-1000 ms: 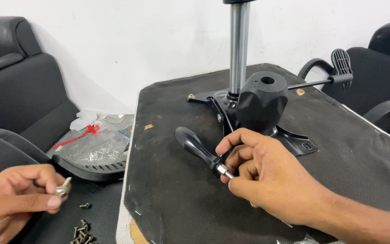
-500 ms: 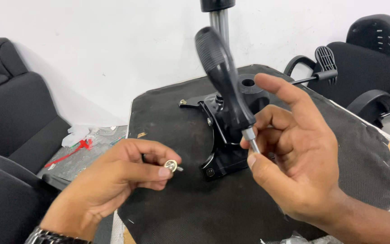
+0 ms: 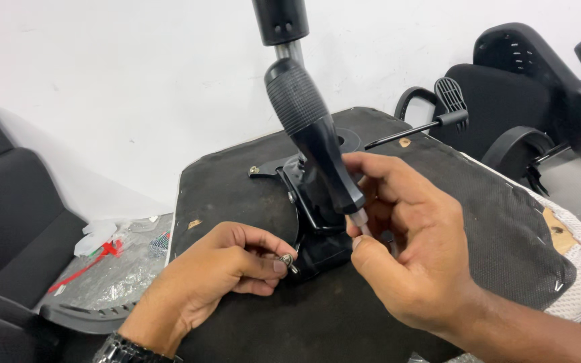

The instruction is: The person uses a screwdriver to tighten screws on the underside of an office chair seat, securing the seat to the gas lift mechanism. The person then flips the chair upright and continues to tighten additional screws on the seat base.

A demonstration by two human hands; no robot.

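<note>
Left hand (image 3: 220, 269), wristwatch at the wrist, fingers curled in; thumb and forefinger pinch a small silver bolt with washer (image 3: 288, 260), its tip just beside the black metal chair mechanism plate (image 3: 317, 212). Right hand (image 3: 405, 249) closed around the lower shaft of a black-handled screwdriver (image 3: 314, 134), handle tilted up and left, the tip hidden behind the fingers. Both hands work over the upturned black fabric seat underside (image 3: 237, 195), which carries the plate and an upright chrome gas-lift column (image 3: 289, 50). Far left: black cushion, crumpled clear plastic bag with red piece (image 3: 112, 269) on floor. Right: thin black lever (image 3: 415, 131), black mesh chair back with armrests (image 3: 526, 87).
</note>
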